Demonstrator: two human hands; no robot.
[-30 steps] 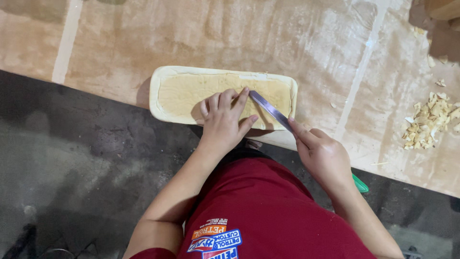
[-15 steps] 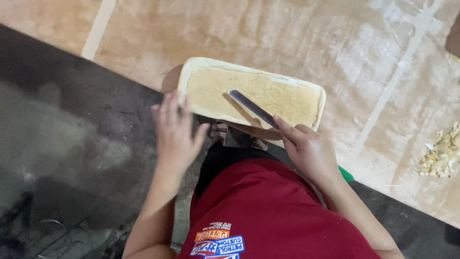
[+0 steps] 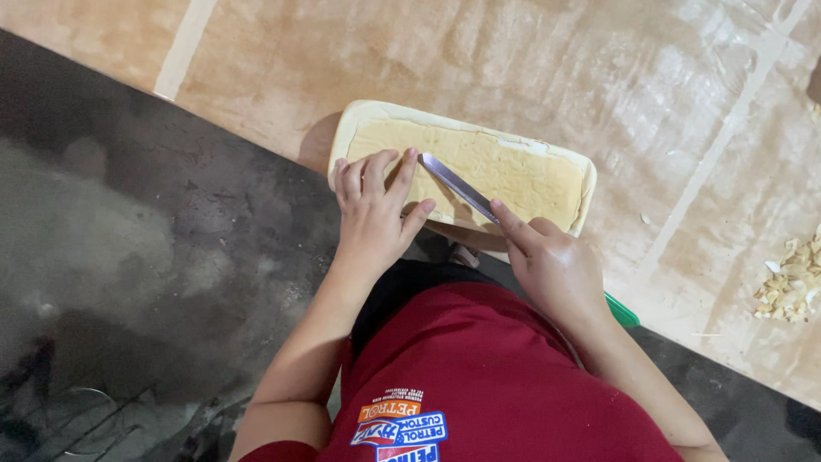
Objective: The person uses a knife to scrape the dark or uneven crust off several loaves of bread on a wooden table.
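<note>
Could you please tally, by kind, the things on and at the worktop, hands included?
Hands: 2, the left hand and the right hand
Knife: 1
Pale dough slab: 1
Heap of pale scraps: 1
Green-edged thing: 1
Total: 6

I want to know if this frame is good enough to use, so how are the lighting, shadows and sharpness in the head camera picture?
Head view: warm, even light on the table, with soft sheen on its plastic cover; the floor at left is dim and murky; the left hand casts a short shadow beside the dough slab; the knife blade glints; hands and slab are fairly sharp, the right hand too.
</note>
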